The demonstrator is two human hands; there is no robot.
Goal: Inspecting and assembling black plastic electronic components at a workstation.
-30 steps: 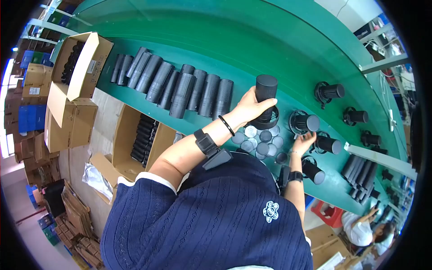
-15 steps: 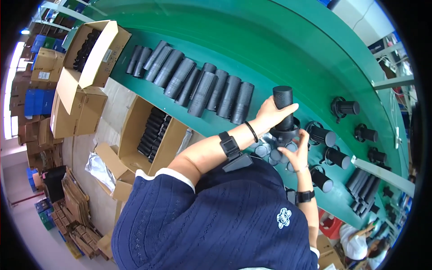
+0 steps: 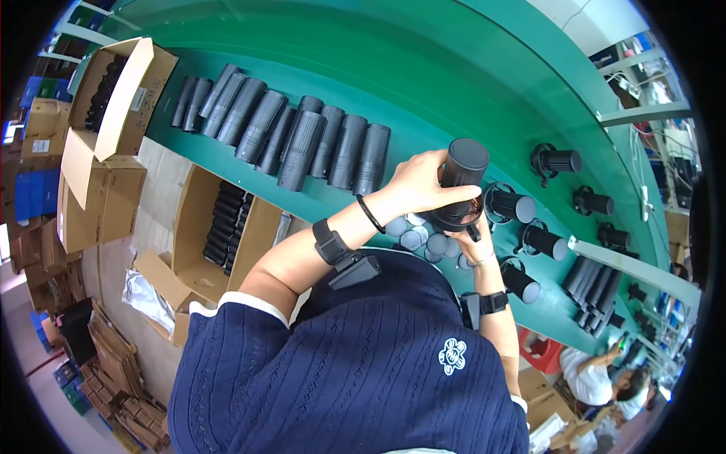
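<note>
My left hand is wrapped round a black cylinder with a dotted side and a flat round end, which leans up toward me. At its lower end sits a black ring-shaped holder. Beneath that ring my right hand grips it; some of its fingers are hidden behind the ring. Several clear round discs lie on the green bench just below my hands. To the right stand similar black cylinders fitted with rings, such as one ringed cylinder close to my right hand.
A row of loose black cylinders lies on the green bench to the left. Open cartons and a carton of black parts stand beside it. More black tubes lie at right, near a metal post. Co-workers sit beyond.
The cylinder has tipped so its round end faces me more. My right hand has gone further beneath the ring. The whole view has shifted slightly, moving the bench items leftward.
</note>
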